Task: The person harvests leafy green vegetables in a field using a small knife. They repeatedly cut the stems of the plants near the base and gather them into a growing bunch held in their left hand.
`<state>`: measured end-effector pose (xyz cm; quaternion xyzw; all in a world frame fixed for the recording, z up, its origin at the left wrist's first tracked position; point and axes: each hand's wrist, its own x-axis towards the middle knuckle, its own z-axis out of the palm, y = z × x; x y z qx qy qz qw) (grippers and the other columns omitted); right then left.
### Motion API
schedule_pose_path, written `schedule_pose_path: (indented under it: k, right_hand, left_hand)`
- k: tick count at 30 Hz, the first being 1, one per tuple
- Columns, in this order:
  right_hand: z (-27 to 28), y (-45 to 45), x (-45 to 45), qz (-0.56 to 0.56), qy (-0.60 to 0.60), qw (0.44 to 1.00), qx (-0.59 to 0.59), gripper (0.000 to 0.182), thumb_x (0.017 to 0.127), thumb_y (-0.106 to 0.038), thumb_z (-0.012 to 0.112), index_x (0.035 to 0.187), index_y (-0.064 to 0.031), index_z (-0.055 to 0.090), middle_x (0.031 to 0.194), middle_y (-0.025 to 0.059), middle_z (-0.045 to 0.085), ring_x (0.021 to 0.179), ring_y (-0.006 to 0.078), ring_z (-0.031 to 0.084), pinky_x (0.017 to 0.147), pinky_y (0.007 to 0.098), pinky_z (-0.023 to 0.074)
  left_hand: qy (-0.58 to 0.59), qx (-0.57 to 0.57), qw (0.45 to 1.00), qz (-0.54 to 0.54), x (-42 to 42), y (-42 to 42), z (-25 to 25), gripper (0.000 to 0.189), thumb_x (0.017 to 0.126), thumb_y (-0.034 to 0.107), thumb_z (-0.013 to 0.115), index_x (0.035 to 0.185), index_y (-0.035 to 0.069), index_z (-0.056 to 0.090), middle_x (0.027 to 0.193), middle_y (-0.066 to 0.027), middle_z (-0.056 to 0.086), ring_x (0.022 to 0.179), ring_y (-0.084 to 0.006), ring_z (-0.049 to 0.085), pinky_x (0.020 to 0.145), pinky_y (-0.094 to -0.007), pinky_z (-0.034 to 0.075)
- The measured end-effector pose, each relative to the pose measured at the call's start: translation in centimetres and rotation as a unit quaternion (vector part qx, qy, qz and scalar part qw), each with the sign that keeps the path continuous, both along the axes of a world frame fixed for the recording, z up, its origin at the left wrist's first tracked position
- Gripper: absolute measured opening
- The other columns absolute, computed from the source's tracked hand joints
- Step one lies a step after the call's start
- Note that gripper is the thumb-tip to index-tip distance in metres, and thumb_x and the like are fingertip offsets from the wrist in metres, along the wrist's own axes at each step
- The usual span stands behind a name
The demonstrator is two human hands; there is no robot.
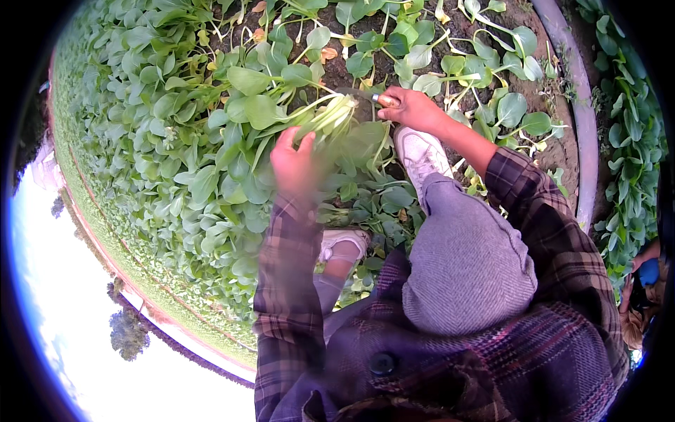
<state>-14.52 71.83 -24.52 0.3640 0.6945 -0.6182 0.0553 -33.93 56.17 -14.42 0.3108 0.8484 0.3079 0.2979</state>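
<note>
My left hand [295, 158] is closed around a bunch of leafy greens [329, 118], whose pale stem ends point up and to the right. A blurred patch covers part of the bunch and of this hand. My right hand [411, 108] grips the wooden handle of a knife [386, 100]. Its thin dark blade points left, close to the cut stem ends; whether it touches them I cannot tell. Leaves of the bunch reach left over the standing leafy plants [205, 182].
Cut leaves and yellowed stalks [448, 76] lie on the brown soil above my hands. A grey hose or pipe [582, 121] curves along the bed's right side, with another row of greens [625, 137] past it. My white shoe [419, 153] stands below the knife. Another person [643, 295] is partly visible at lower right.
</note>
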Motion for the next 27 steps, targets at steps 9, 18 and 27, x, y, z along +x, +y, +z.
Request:
schedule_pose_path:
  k: [9, 18, 27]
  right_hand:
    - [5.0, 0.0, -3.6, -0.161, 0.138, 0.958, -0.192, 0.027, 0.079, -0.027, 0.069, 0.09, -0.0058, 0.057, 0.071, -0.0022, 0.053, 0.063, 0.0056, 0.049, 0.056, 0.0226, 0.0416]
    - [8.2, 2.1, -2.8, -0.237, 0.201, 0.938, -0.156, 0.018, 0.085, -0.019, 0.063, 0.09, -0.0069, 0.05, 0.069, -0.004, 0.051, 0.055, 0.0054, 0.049, 0.05, 0.0213, 0.0421]
    - [7.4, 3.4, -0.4, -0.179, 0.099, 0.967, -0.149, 0.043, 0.088, -0.03, 0.058, 0.126, -0.0124, 0.05, 0.123, 0.0069, 0.05, 0.11, 0.016, 0.051, 0.086, 0.0303, 0.0464]
  left_hand:
    - [-0.017, 0.045, 0.999, 0.016, 1.0, 0.8, 2.9, 0.018, 0.081, 0.01, 0.066, 0.096, 0.0, 0.062, 0.084, -0.0008, 0.062, 0.077, -0.0076, 0.054, 0.073, -0.0227, 0.044]
    - [-0.108, 0.061, 0.992, 0.021, 1.4, 2.0, 3.0, 0.029, 0.077, 0.001, 0.066, 0.105, 0.002, 0.058, 0.102, -0.005, 0.06, 0.096, -0.0113, 0.054, 0.085, -0.0243, 0.042]
    - [-0.059, 0.071, 0.995, 0.024, 1.7, 1.8, 4.2, 0.024, 0.077, -0.003, 0.064, 0.1, 0.004, 0.059, 0.101, -0.0012, 0.058, 0.094, -0.0117, 0.053, 0.086, -0.0252, 0.041]
